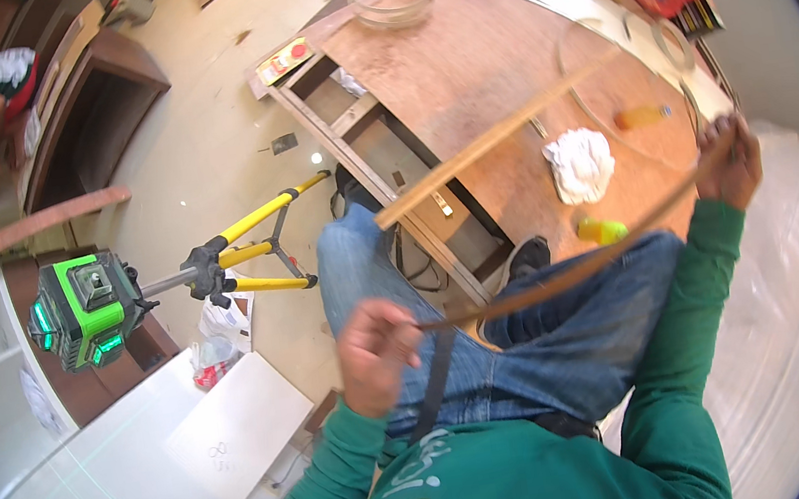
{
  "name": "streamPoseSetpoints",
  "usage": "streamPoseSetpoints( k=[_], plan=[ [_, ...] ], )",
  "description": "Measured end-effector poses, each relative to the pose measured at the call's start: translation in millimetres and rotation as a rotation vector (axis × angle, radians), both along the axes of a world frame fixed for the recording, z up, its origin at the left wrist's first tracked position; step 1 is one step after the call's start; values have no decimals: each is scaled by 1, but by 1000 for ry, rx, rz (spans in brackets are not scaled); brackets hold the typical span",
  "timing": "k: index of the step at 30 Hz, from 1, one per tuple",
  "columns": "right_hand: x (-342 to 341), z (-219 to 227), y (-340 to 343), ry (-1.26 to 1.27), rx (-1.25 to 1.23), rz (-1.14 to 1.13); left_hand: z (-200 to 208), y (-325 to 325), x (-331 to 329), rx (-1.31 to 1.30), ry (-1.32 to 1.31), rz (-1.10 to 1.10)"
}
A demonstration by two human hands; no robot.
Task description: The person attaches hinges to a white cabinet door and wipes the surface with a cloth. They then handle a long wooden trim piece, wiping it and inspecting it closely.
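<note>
Brown strip: long, thin, slightly bowed, stretched across the seated person's lap (574, 275), in the air on the near side of the bench. Looks like thin wood or edging, can't swear to which.
Left hand: closed in a pinch (378, 351) right at the strip's near left end; a bit blurry from where I'm standing, but it looks like fingertips only.
Right hand: up higher and farther right (729, 164), fingers curled shut around the other end.
Holding tip: imo let that bow stay gentle. Both ends need an even, light grip, since something this thin could kink or split if one hand twists.
Watch out: the yellow-green bottle (602, 229) sits just beyond the strip's middle, so I'd lift clear of it.
Bench: plywood top (472, 68) with a pale wooden batten (506, 139) lying across it, poking over the open compartments on the left. Crumpled white cloth (580, 165) and an orange bottle (642, 116) are right of the batten.
Far left: green laser level (89, 302) on a yellow tripod (259, 217), well apart from the strip.
</note>
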State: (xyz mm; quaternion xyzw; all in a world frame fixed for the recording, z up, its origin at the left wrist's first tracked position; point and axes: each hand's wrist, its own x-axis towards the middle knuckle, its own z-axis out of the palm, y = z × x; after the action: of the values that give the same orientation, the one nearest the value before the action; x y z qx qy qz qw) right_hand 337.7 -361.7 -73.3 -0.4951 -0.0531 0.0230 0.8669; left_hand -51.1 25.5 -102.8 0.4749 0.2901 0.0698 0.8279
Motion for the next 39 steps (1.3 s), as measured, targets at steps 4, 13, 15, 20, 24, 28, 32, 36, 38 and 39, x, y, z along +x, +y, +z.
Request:
streamPoseSetpoints(
  k=[4,13,15,20,24,28,32,36,38,39],
  plan=[
    [1,7,-5,1,-1,149,-31,-12,-26,-227,26,-195],
    [11,15,40,42,73,207,-39,23,3,-133,52,-333],
    [11,15,45,51,75,222,-49,24,3,-137,43,-340],
    [16,17,58,36,72,255,-60,19,8,-265,87,-181],
    [16,19,72,44,78,300,-57,23,12,-157,147,-102],
    [12,25,78,13,23,283,-56,33,27,-54,149,-7],
    [9,29,75,43,51,302,-70,43,38,92,141,-69],
    [5,30,70,56,46,300,-78,42,43,151,150,-79],
    [2,32,65,67,57,282,-76,40,43,183,158,-47],
    [2,32,62,71,58,283,-75,37,44,198,162,-9]
  ],
)
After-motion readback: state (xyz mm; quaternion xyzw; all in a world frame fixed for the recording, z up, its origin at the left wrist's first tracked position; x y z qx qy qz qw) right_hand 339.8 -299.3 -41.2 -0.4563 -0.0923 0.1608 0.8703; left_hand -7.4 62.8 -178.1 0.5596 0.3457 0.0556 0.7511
